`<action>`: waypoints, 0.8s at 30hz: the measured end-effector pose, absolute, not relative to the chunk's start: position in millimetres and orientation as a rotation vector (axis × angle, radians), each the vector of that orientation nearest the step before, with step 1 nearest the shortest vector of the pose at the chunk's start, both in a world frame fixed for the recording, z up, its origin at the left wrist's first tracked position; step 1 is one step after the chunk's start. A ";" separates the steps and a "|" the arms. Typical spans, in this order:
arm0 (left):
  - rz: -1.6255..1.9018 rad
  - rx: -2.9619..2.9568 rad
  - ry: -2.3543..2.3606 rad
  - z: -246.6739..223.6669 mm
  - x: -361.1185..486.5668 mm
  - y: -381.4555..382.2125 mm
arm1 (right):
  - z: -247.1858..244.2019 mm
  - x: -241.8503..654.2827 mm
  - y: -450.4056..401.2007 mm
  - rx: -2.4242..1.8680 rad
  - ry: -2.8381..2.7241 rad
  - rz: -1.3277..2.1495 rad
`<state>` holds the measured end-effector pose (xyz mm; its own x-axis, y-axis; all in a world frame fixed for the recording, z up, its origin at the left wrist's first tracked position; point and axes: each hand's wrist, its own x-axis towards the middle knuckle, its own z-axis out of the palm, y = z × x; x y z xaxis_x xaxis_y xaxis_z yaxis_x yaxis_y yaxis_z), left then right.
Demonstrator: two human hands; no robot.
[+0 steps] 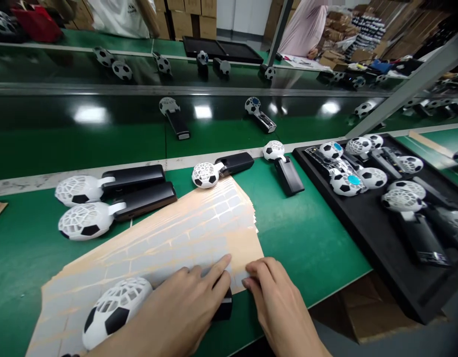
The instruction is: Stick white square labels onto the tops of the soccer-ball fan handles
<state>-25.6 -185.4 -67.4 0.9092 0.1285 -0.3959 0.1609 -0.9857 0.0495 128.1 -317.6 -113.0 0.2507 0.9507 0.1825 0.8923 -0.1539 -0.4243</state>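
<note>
Now, at the near edge of the green belt (307, 238), the left hand (169, 312) lies over a handheld fan with a white soccer-ball cage (115, 312), its index finger reaching onto a sheaf of peach backing sheets printed with rows of white labels (158, 248). The fan's black handle (223, 307) pokes out beyond the fingers, but whether the palm grips it or only covers it cannot be told. The right hand (277, 307) is curled, its fingertips (249, 282) at the sheaf's near corner, and no clear pinch can be made out. The sheaf's layers splay along its edge and look ready to slide over one another, so a light, flat touch would suit them better than dragging. Toward the left edge of the belt, two fans (85, 220) lie side by side, close to the sheaf's upper side. Another fan (205, 175) rests just beyond its far corner, with one more (284, 163) nearby. A black tray (363, 258) crowded with fans fills the right side, and further fans lie on the far belt beyond a dark rail (177, 89).
</note>
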 end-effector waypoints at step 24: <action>-0.376 2.919 0.482 -53.6 -19.2 -142.4 | -75.7 176.8 -276.3 -1.774 -1.408 0.840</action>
<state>-19.2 -142.4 -53.6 0.9165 0.2946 -0.2706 0.3345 -0.9354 0.1148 176.8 -276.3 -75.7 0.1953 0.9790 -0.0592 0.5172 -0.1541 -0.8419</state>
